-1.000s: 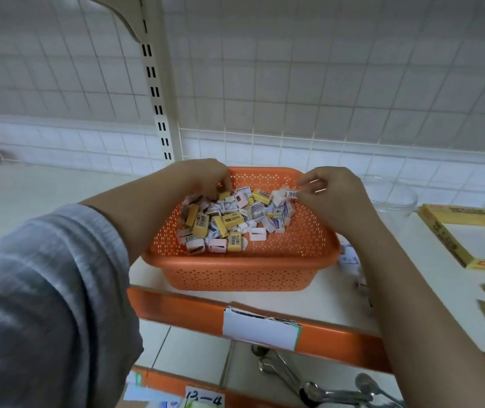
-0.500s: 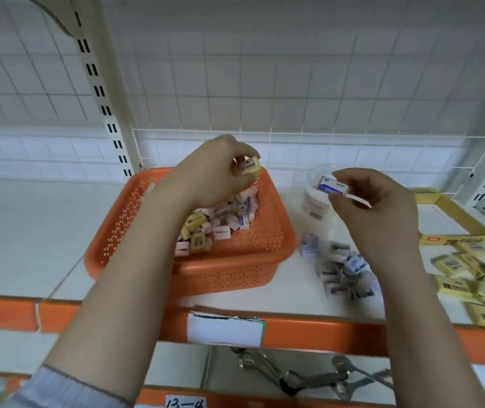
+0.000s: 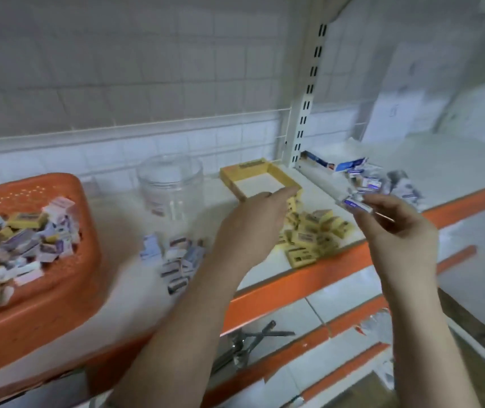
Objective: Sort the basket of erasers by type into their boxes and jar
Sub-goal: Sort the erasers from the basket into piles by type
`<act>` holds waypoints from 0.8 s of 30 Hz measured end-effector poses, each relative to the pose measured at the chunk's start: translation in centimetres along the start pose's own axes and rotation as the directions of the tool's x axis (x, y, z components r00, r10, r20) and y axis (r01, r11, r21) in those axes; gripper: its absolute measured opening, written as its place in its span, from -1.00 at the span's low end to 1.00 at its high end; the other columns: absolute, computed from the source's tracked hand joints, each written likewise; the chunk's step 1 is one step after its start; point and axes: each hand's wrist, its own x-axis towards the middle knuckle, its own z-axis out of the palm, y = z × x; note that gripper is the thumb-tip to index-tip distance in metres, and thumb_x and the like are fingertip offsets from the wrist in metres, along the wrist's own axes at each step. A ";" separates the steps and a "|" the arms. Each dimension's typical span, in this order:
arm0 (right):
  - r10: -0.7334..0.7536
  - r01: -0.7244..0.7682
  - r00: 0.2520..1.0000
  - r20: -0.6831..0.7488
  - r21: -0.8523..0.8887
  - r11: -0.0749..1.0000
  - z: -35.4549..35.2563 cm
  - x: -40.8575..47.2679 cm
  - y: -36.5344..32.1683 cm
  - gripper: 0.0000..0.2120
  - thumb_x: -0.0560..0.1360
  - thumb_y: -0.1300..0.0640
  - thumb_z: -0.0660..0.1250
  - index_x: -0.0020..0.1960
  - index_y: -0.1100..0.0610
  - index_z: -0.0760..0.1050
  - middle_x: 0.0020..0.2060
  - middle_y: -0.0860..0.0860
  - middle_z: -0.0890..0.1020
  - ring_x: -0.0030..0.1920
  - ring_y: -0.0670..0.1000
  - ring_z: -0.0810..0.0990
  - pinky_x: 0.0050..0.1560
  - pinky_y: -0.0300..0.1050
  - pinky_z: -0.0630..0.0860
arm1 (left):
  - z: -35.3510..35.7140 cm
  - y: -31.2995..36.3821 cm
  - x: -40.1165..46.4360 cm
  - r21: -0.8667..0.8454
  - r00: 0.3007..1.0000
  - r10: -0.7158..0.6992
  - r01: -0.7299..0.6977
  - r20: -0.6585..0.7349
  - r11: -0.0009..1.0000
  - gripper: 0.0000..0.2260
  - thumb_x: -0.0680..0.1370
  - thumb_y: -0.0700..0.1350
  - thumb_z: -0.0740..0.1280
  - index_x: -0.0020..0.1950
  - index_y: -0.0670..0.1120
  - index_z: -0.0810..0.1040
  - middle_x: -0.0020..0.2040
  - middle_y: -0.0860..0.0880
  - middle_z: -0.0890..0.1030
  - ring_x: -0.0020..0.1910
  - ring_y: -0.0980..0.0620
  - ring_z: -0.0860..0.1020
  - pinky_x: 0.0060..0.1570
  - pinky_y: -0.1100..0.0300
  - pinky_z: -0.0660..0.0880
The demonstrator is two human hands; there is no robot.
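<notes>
An orange basket [image 3: 58, 301] at the left holds several mixed erasers [image 3: 20, 240]. My left hand [image 3: 253, 228] reaches over the pile of yellow erasers [image 3: 314, 234] toward the open yellow box [image 3: 247, 167]. A yellow eraser [image 3: 292, 205] sits just under its fingertips; blur hides whether it is pinched. My right hand [image 3: 397, 234] pinches a blue-and-white eraser [image 3: 353, 204] near the blue-and-white pile [image 3: 382, 184] and its box [image 3: 335, 164]. A clear jar [image 3: 170, 187] stands behind a third pile of small erasers [image 3: 179, 260].
The white shelf has an orange front edge [image 3: 308, 278]. A slotted upright post [image 3: 306, 107] stands behind the boxes, in front of the white tiled back wall. Metal tools [image 3: 253, 340] lie on the shelf below.
Both hands left the basket and swung right. My left hand carried a yellow eraser to the yellow pile; my right hand carried a blue-and-white eraser toward the far right pile. The view turned right.
</notes>
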 end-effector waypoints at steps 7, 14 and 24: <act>0.100 -0.103 0.992 -0.082 -0.024 0.994 -4.3 2.3 2.8 -0.86 0.45 0.21 0.42 -0.13 -0.03 0.58 -0.26 0.01 0.63 -0.26 -0.02 0.55 -0.21 -0.14 0.51 | 5.8 -0.5 4.0 -0.054 0.985 -0.148 0.153 0.089 0.987 -0.71 0.64 -0.07 0.12 0.32 -0.03 0.46 0.21 -0.09 0.49 0.11 -0.05 0.49 0.02 0.17 0.39; 0.109 -0.135 0.986 -0.123 -0.226 0.965 -3.3 11.3 6.4 -0.90 0.45 0.20 0.40 -0.04 0.16 0.60 -0.16 0.06 0.64 -0.20 0.02 0.57 -0.23 -0.36 0.44 | 5.9 -0.6 4.1 -0.041 0.990 -0.126 0.129 0.070 0.991 -0.74 0.62 -0.14 0.14 0.22 -0.02 0.54 0.20 0.01 0.45 -0.17 0.11 0.41 -0.13 0.24 0.36; -0.087 0.082 0.996 0.013 -0.490 0.868 2.6 16.8 4.7 -0.81 0.49 0.22 0.25 0.02 0.19 0.61 -0.01 0.06 0.66 -0.05 0.00 0.58 -0.18 -0.28 0.31 | -2.2 -1.6 2.7 0.030 0.991 -0.111 0.109 0.073 0.994 -0.78 0.58 -0.14 0.23 0.14 0.03 0.60 0.02 0.07 0.60 -0.01 0.13 0.54 0.05 0.19 0.46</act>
